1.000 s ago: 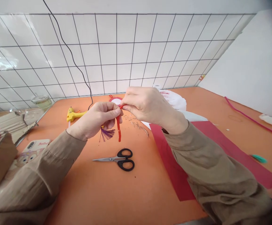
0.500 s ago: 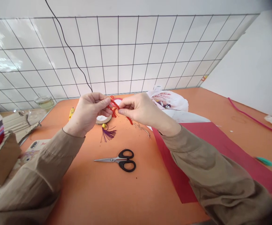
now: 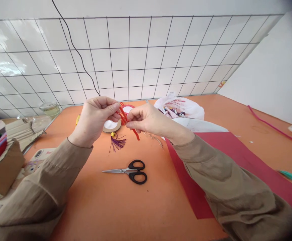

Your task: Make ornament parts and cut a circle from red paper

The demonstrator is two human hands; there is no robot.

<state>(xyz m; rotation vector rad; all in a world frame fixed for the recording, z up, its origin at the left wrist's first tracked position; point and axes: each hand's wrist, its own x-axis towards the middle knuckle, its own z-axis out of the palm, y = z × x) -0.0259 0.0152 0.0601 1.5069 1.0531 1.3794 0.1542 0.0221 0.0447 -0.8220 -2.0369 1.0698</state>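
From where I stand, the left hand (image 3: pixel 98 117) and right hand (image 3: pixel 149 121) both pinch a looped red pipe cleaner (image 3: pixel 123 117) above the orange worktop (image 3: pixel 105 207), apparently mid-bend, so the next move likely calls for a steady hold.

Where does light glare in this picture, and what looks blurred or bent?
Head view: pale glare on the tiled wall at far left; its grid lines slant and fan; the green item near the right edge looks smeared, and the upper right corner is dark; the scissors look fairly crisp; the red strip between left hand and right hand shows little fine detail.
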